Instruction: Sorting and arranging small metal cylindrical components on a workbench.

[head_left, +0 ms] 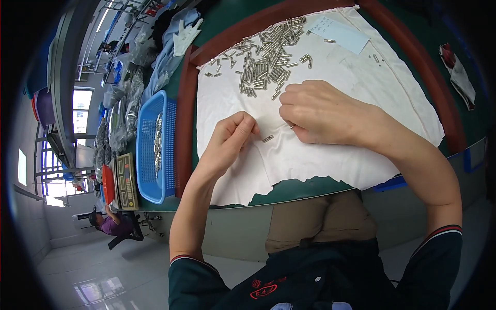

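I've got the metal pins [262, 71] on the far part of the white cloth [320, 160], heaped and spilling toward the middle: short, slim, rounded little rods, silvery with a shine, some packed side by side, others lying every which way. One loose pin [267, 138] lies tilted on the cloth between the hands, a darker patch along it.

Over to the left hand [230, 138]: fingers curled, thumb pressed against the index finger; I can't tell if anything is pinched inside. The right hand [321, 112] is closed too, knuckles up, just nearer than the heap, a glint of metal peeking out by its thumb, so it looks clamped on a pin.

Counting now: two hands, one loose pin between them, one big heap with too many overlapping to number. I make it one pale blue sheet [338, 33] at the far right of the heap, one blue basket [143, 150] on the left with more metal pieces inside, and one white glove [184, 38] at far left.
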{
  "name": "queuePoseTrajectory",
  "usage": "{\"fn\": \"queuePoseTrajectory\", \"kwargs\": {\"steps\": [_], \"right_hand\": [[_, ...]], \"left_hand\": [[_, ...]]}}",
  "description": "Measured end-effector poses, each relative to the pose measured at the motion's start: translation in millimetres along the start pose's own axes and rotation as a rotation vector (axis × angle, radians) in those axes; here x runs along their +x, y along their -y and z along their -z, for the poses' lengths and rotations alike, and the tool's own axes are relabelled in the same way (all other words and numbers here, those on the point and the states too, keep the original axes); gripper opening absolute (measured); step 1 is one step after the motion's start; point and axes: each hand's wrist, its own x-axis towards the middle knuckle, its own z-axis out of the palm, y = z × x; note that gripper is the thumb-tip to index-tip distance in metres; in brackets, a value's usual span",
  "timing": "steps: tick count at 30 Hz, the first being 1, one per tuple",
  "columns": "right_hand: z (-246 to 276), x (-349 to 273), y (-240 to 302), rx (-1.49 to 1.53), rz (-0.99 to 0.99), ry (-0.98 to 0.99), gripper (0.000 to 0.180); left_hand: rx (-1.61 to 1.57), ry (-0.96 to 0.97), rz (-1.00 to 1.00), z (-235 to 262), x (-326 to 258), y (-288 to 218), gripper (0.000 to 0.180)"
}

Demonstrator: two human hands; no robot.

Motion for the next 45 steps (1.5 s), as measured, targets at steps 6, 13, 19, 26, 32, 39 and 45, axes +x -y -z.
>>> {"fn": "queuePoseTrajectory", "kwargs": {"steps": [6,13,19,26,32,39,45], "right_hand": [[-12,-2,-3,-0.057,0.011,-0.056,0.01],[-9,10,6,0.171,0.128,-0.447,0.016],[-17,13,26,0.239,0.191,-0.516,0.018],[-14,4,18,0.189,0.041,-0.283,0.05],[-37,-18,49,0.096,0.183,0.295,0.083],[-30,-10,72,0.893,0.166,0.084,0.02],[-34,-14,43,0.173,0.069,-0.186,0.019]], "left_hand": [[0.907,-0.031,-0.302,-32,-14,-5,0.019],[-0.109,0.094,0.064,-11,-6,-8,0.024],[-0.973,0.129,0.414,-32,2,-19,0.031],[-1.077,0.141,0.012,29,-13,-14,0.025],[-0.477,-0.524,-0.149,166,-63,-5,0.025],[0.701,-0.695,0.122,260,-99,77,0.029],[0.813,-0.599,-0.356,78,-68,24,0.041]]}}
